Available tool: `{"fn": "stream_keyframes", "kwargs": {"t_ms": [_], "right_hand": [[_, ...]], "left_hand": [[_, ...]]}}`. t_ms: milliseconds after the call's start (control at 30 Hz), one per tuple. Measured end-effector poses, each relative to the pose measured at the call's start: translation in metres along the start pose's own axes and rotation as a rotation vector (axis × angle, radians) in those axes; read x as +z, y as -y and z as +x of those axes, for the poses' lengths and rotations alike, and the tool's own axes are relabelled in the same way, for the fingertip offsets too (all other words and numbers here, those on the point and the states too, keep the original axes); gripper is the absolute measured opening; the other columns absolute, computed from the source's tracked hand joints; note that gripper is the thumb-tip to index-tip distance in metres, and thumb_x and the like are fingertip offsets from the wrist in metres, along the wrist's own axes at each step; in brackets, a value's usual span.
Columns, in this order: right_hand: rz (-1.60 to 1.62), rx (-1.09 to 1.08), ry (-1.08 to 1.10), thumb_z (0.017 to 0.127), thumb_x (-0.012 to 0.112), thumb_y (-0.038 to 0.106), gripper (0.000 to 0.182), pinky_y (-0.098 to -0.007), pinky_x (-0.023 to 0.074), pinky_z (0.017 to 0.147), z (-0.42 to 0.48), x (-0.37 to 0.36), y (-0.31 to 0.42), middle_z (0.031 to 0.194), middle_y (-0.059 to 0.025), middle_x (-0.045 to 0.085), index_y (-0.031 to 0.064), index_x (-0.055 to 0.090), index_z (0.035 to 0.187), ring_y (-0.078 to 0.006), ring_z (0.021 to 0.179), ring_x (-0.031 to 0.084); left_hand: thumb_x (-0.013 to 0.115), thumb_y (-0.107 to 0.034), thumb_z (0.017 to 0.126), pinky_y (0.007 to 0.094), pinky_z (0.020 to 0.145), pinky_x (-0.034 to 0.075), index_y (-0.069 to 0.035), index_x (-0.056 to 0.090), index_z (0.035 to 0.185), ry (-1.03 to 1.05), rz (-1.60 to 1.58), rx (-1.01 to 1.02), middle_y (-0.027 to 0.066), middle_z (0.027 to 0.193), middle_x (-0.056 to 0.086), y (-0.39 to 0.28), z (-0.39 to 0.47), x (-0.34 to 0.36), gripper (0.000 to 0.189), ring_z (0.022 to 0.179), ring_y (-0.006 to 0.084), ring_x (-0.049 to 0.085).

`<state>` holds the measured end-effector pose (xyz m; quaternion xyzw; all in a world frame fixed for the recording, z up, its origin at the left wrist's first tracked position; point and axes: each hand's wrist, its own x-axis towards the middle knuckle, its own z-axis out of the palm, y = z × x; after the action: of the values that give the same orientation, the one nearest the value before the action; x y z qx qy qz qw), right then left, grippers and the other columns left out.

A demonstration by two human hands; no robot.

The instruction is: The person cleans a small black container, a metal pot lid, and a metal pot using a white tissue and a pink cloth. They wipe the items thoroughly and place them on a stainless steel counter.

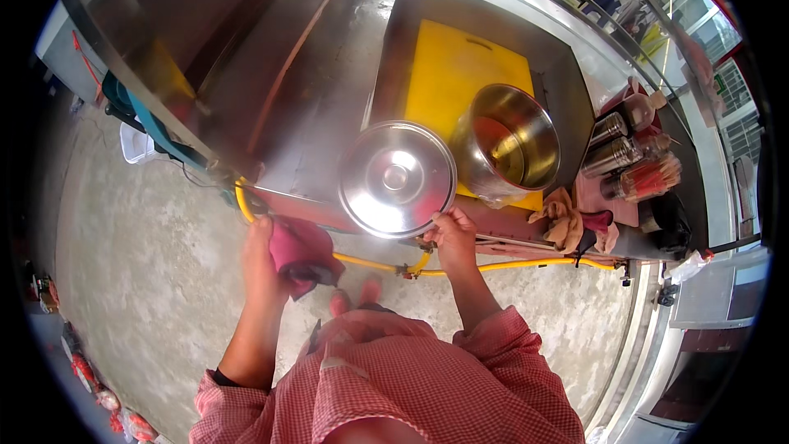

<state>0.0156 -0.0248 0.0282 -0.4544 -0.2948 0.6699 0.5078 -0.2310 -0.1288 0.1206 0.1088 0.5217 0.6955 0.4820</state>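
Note:
My right hand (453, 235) grips the rim of a round, shiny metal lid (394, 180) with a raised disc at its centre. The lid is held over the front edge of a stainless steel counter (320, 111). A folded magenta cloth (302, 253) with a dark patch hangs from my left hand (259, 253), out over the floor. Right of the lid, a deep stainless steel pot (545, 163) stands tilted in view on a yellow cutting board (441, 68). Inside the pot I see an amber reflection or liquid; which one, I cannot tell.
Metal shakers (610, 157), a bottle (644, 108) and a container of thin sticks (647, 179) crowd the counter's right end. Crumpled brown cloths (560, 222) lie at its front edge. A yellow hose (524, 264) runs below, above the concrete floor (154, 271).

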Motion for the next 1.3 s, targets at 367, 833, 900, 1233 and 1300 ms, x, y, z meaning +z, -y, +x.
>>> {"fn": "stream_keyframes", "kwargs": {"t_ms": [367, 833, 900, 1233, 1300], "right_hand": [[-0.582, -0.341, 0.191, 0.081, 0.054, 0.000, 0.004, -0.0197, 0.0386, 0.055, -0.014, 0.001, 0.024, 0.066, 0.0018, 0.052, -0.0002, 0.054, 0.077, -0.0028, 0.060, 0.045], [-0.475, -0.219, -0.008, 0.082, 0.051, 0.003, 0.008, -0.0199, 0.0365, 0.060, -0.024, -0.045, 0.050, 0.067, 0.0024, 0.051, 0.0014, 0.054, 0.075, -0.0038, 0.065, 0.044], [-0.336, -0.159, -0.050, 0.082, 0.051, 0.004, 0.007, -0.0198, 0.0379, 0.062, -0.036, -0.062, 0.053, 0.071, 0.0009, 0.054, 0.0004, 0.056, 0.078, -0.0046, 0.066, 0.047], [-0.201, -0.080, -0.128, 0.084, 0.053, 0.013, 0.018, -0.0244, 0.0450, 0.071, -0.088, -0.111, 0.055, 0.088, -0.0060, 0.059, -0.0017, 0.056, 0.094, -0.0120, 0.079, 0.056], [-0.139, -0.094, -0.086, 0.084, 0.053, 0.014, 0.021, -0.0261, 0.0455, 0.074, -0.092, -0.109, 0.052, 0.093, -0.0078, 0.059, -0.0030, 0.055, 0.095, -0.0134, 0.083, 0.056]], "left_hand": [[0.054, -0.023, 0.090, 0.0232, 0.067, 0.046, -0.003, 0.060, 0.090, -0.012, 0.274, 0.307, 0.0038, 0.083, 0.062, 0.022, 0.072, 0.087, 0.021, 0.072, 0.0099, 0.055], [0.052, -0.024, 0.091, 0.0270, 0.068, 0.049, -0.003, 0.057, 0.088, 0.055, -0.043, 0.203, 0.0088, 0.082, 0.064, -0.018, 0.041, 0.052, 0.022, 0.070, 0.0155, 0.060], [0.051, -0.024, 0.091, 0.0268, 0.068, 0.050, -0.003, 0.056, 0.090, 0.061, -0.060, 0.204, 0.0088, 0.084, 0.063, -0.024, 0.035, 0.061, 0.022, 0.071, 0.0154, 0.060], [0.056, -0.024, 0.089, 0.0268, 0.084, 0.044, -0.003, 0.054, 0.115, 0.426, 0.344, 0.459, 0.0074, 0.108, 0.060, 0.042, 0.076, 0.158, 0.034, 0.098, 0.0139, 0.053], [0.055, -0.023, 0.090, 0.0314, 0.092, 0.041, 0.000, 0.043, 0.127, 0.511, 0.230, 0.474, 0.0125, 0.122, 0.051, 0.077, 0.075, 0.148, 0.045, 0.114, 0.0204, 0.047]]}}
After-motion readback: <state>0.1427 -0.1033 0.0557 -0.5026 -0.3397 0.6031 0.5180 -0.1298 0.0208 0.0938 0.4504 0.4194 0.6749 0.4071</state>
